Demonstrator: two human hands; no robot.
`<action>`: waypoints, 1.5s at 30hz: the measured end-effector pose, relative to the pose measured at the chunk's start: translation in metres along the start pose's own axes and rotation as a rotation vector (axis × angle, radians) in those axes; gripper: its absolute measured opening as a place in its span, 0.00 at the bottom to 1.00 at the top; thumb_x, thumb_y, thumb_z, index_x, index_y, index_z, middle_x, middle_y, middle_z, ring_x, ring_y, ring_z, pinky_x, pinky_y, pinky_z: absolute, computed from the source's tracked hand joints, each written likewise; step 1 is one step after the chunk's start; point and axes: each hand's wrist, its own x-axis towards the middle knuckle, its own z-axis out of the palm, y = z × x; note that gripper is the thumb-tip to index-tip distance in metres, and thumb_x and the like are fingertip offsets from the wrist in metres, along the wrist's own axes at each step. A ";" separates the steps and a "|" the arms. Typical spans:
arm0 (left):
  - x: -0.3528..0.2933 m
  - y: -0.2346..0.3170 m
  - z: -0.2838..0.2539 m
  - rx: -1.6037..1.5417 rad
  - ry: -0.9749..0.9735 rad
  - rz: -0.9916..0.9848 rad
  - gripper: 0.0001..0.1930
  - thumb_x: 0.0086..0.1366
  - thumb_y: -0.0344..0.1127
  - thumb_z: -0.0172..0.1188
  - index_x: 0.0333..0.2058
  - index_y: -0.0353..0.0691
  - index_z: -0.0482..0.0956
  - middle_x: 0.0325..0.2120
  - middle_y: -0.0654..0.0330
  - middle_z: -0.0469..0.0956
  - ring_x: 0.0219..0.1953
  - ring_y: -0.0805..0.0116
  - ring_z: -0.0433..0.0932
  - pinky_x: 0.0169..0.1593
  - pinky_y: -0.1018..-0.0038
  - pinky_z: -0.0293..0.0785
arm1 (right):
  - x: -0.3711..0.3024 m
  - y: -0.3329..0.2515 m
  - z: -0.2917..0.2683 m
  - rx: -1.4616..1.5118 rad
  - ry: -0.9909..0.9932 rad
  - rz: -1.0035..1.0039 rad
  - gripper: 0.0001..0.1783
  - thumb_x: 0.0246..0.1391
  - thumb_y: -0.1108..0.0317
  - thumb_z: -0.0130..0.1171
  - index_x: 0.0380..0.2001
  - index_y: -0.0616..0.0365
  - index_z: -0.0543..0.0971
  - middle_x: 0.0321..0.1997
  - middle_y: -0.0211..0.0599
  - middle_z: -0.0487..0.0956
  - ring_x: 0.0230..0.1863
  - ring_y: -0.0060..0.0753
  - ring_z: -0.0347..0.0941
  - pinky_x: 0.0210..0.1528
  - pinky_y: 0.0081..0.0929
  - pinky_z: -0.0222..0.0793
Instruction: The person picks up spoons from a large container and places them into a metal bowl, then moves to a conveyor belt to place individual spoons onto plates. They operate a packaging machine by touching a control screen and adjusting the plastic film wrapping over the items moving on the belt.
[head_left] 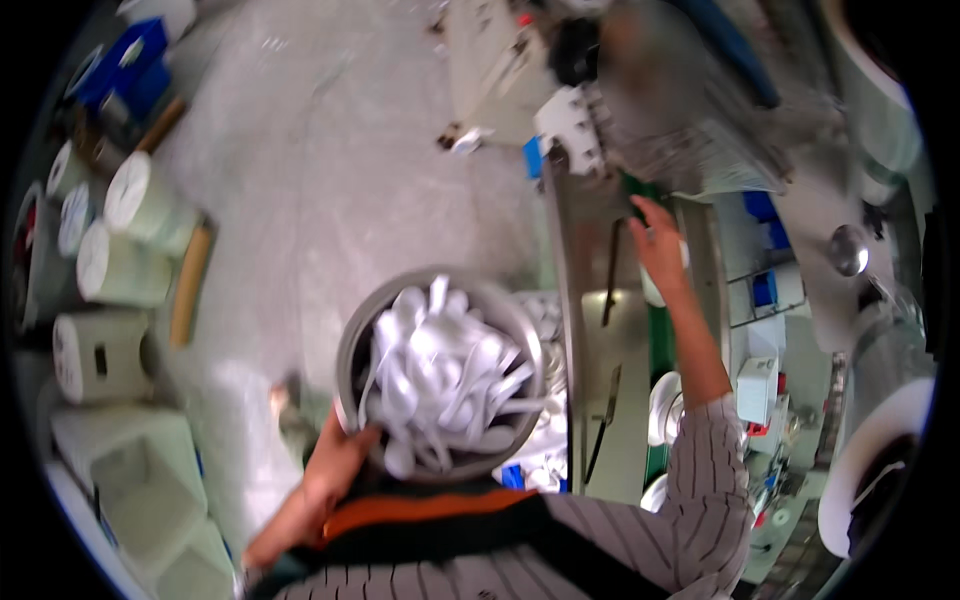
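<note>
Bowl (354, 365) of white spoons (442, 362) in left hand (335, 460)

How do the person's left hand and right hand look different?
The left hand grips the rim of a metal bowl full of white spoons, but the right hand stretches out over a green belt. The left hand is bent around the rim; the right hand has its fingers spread. Both hands are bare.
</note>
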 end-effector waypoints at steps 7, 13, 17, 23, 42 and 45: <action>0.002 0.047 0.003 0.143 -0.227 0.225 0.37 0.47 0.17 0.46 0.60 0.37 0.49 0.51 0.55 0.63 0.53 0.67 0.61 0.56 0.78 0.56 | -0.044 -0.197 0.007 0.199 -0.184 -0.078 0.14 0.46 0.59 0.59 0.33 0.57 0.75 0.25 0.36 0.76 0.27 0.37 0.74 0.31 0.32 0.69; 0.008 0.068 0.005 0.269 -0.334 0.200 0.35 0.48 0.20 0.47 0.59 0.36 0.52 0.51 0.55 0.64 0.53 0.65 0.62 0.56 0.76 0.56 | -0.081 -0.193 0.009 0.173 -0.495 0.173 0.10 0.43 0.63 0.58 0.28 0.54 0.74 0.27 0.36 0.75 0.30 0.40 0.73 0.32 0.36 0.68; 0.024 0.075 -0.001 0.421 -0.442 0.270 0.32 0.49 0.23 0.50 0.56 0.34 0.55 0.47 0.55 0.66 0.50 0.66 0.65 0.53 0.75 0.61 | -0.102 -0.195 -0.001 0.123 -0.237 0.107 0.08 0.43 0.64 0.57 0.27 0.53 0.73 0.28 0.36 0.72 0.30 0.41 0.72 0.32 0.34 0.67; 0.030 0.092 -0.004 0.514 -0.473 0.330 0.33 0.46 0.21 0.47 0.56 0.34 0.56 0.46 0.56 0.66 0.49 0.66 0.65 0.53 0.76 0.59 | -0.098 -0.141 -0.051 0.412 0.549 0.567 0.07 0.52 0.66 0.53 0.29 0.59 0.74 0.23 0.38 0.76 0.23 0.33 0.75 0.24 0.31 0.68; 0.077 0.123 0.004 0.681 -0.741 0.245 0.32 0.49 0.23 0.50 0.55 0.33 0.54 0.44 0.56 0.67 0.46 0.67 0.67 0.50 0.75 0.63 | -0.085 -0.168 -0.034 0.083 0.151 0.142 0.14 0.42 0.70 0.55 0.36 0.56 0.76 0.33 0.33 0.76 0.35 0.30 0.73 0.32 0.23 0.72; 0.067 0.133 0.027 0.716 -0.794 0.116 0.32 0.48 0.23 0.50 0.55 0.33 0.54 0.45 0.55 0.67 0.46 0.66 0.67 0.50 0.75 0.63 | -0.110 -0.196 -0.037 -0.239 0.052 0.044 0.14 0.38 0.67 0.57 0.34 0.54 0.76 0.34 0.31 0.74 0.38 0.32 0.71 0.31 0.25 0.71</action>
